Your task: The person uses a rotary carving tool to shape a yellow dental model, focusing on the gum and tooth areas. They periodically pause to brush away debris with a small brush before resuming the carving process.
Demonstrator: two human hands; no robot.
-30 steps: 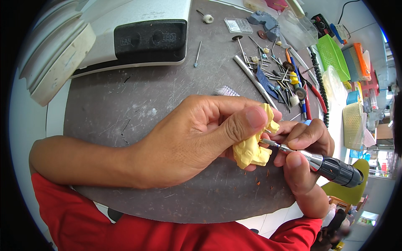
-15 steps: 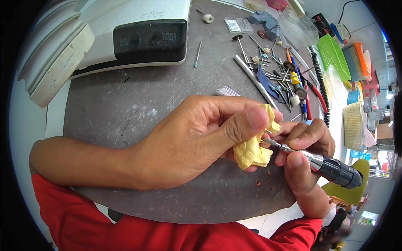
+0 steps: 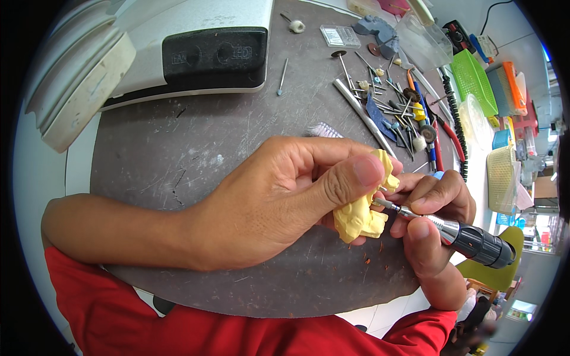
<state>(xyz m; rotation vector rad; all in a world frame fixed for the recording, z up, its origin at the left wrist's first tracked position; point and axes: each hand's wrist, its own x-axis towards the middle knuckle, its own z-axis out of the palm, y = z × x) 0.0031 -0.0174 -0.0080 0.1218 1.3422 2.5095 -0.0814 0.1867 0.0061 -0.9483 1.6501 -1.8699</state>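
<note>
My left hand [image 3: 303, 196] is closed around a yellow dental cast [image 3: 356, 219], its thumb lying across the top and its fingers mostly hidden behind. In my right hand [image 3: 439, 202] is a rotary handpiece [image 3: 475, 240] with a silver nose and a black rear part, pinched between thumb and fingers. Its thin bur [image 3: 387, 203] reaches into the side of the cast; whether the tip touches it, I cannot tell. Small reddish-brown shavings [image 3: 367, 261] lie on the grey bench top [image 3: 237, 291] below the cast.
A white box-shaped unit with a black panel [image 3: 214, 56] stands at the back left, beside a ribbed hose [image 3: 89, 89]. Loose burs and polishing wheels [image 3: 404, 107], a metal rod [image 3: 363, 113] and red-handled pliers [image 3: 451, 139] lie back right. A green basket [image 3: 473, 80] is farther right.
The cast and my left hand have shifted very slightly right and down. Both grips stay the same.
</note>
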